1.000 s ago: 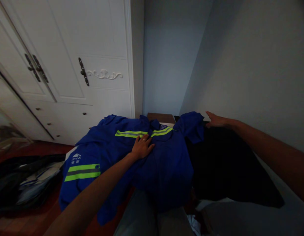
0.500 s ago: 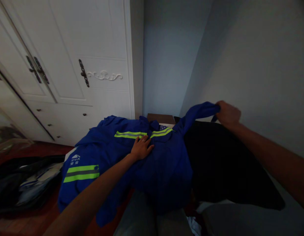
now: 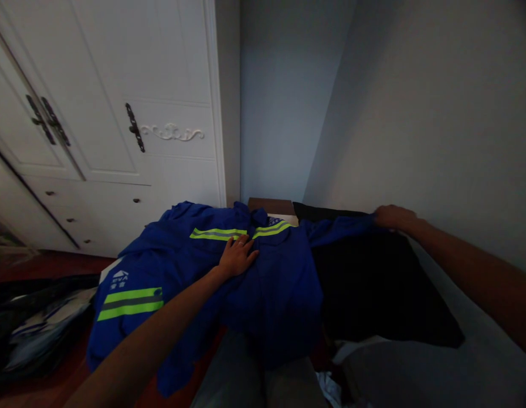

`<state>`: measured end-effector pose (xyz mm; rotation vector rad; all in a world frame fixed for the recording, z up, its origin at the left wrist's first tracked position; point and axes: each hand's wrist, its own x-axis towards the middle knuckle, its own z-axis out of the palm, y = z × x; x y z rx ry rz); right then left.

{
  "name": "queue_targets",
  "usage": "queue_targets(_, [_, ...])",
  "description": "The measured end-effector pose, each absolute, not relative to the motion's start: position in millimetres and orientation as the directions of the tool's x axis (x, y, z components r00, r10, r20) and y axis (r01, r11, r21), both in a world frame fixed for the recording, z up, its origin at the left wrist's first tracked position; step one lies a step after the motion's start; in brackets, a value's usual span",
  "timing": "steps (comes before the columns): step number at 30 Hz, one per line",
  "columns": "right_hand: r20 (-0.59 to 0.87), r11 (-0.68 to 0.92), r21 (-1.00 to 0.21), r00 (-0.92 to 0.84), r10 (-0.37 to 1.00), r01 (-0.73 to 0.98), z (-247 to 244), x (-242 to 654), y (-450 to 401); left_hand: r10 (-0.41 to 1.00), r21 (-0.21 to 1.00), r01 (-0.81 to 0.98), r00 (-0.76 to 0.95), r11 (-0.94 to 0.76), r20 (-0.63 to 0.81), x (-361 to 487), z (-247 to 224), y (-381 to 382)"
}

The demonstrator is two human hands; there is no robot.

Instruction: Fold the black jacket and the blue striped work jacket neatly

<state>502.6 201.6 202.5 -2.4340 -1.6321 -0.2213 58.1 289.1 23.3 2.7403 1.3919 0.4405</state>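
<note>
One blue jacket [image 3: 284,277] is spread out. The left hand [image 3: 237,258] lies flat on it; the right hand [image 3: 397,218] grips its sleeve [image 3: 343,228] at right, over black cloth [image 3: 386,294].

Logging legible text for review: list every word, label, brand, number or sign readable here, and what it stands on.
"VA", as best I can tell: end of the white letters under a peaked logo on the blue jacket, lower left; what precedes is too blurred.
Two characters below those letters: too blurred to read.
Pale print on the jacket near the collar, above the chest band: too small to read.
</note>
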Motion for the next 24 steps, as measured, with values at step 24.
queue_targets(24, [0.226, 0.097, 0.444, -0.216, 0.95, 0.891, 193.7, 444.9, 238.2, 0.797, 0.183, 0.781, 0.554, -0.598, 0.239, 57.5, 23.1, 290.3])
